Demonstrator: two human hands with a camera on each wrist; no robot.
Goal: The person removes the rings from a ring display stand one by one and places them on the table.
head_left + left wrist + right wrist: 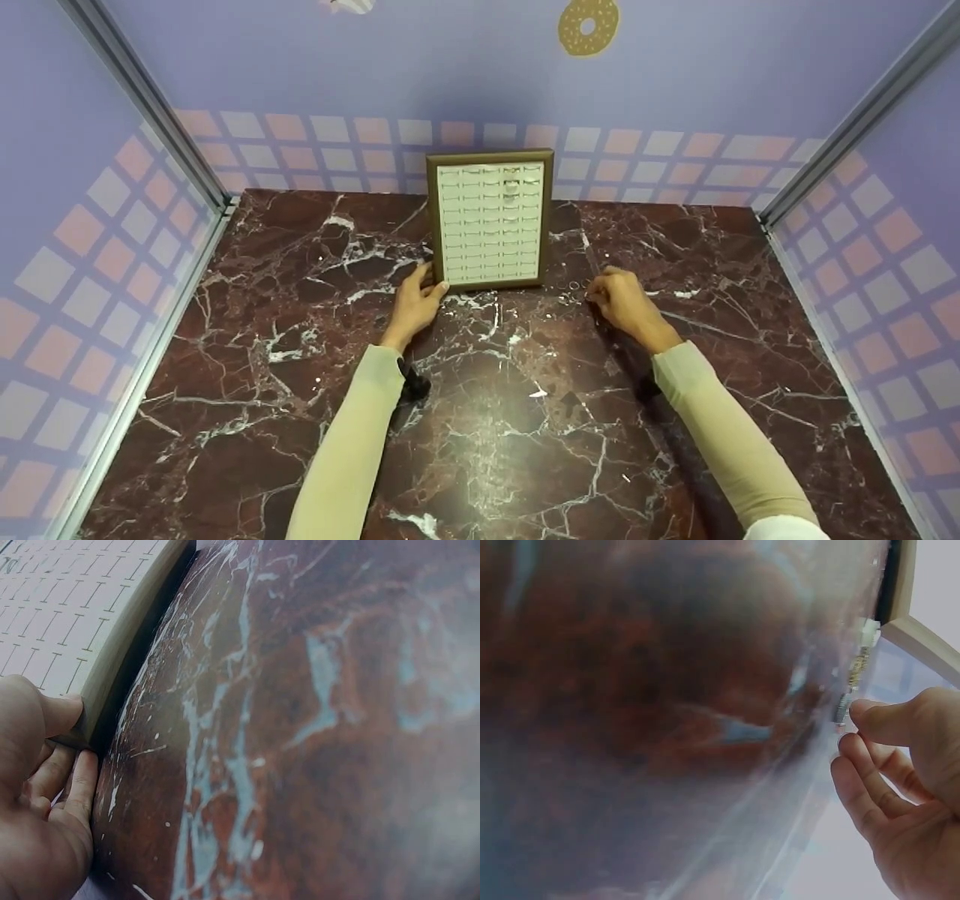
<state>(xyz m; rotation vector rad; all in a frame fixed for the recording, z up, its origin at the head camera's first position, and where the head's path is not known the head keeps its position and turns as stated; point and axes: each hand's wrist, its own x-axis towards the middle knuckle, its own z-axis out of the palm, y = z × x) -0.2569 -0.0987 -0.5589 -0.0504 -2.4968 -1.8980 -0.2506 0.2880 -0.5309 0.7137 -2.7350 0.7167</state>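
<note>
A brown-framed ring display board [491, 225] stands propped up in the head view, its white face lined with rows of slots. A few rings [511, 184] sit in its upper right part. My left hand [417, 304] grips the board's lower left corner, with the thumb [64, 714] on the front and the other fingers around the edge. To the right of the board, my right hand [621, 300] is low over the table with bent fingers. Its thumb and index fingertips are right at a silvery ring [844, 708]; whether they pinch it I cannot tell. A gold-coloured ring [859, 666] lies just beyond.
Dark red marbled tabletop [480, 420] spreads under both hands. Behind the board rises a purple wall [300, 67] with pink and white squares, and similar panels stand at both sides. Small white flecks and a pale scrap [538, 393] show on the table.
</note>
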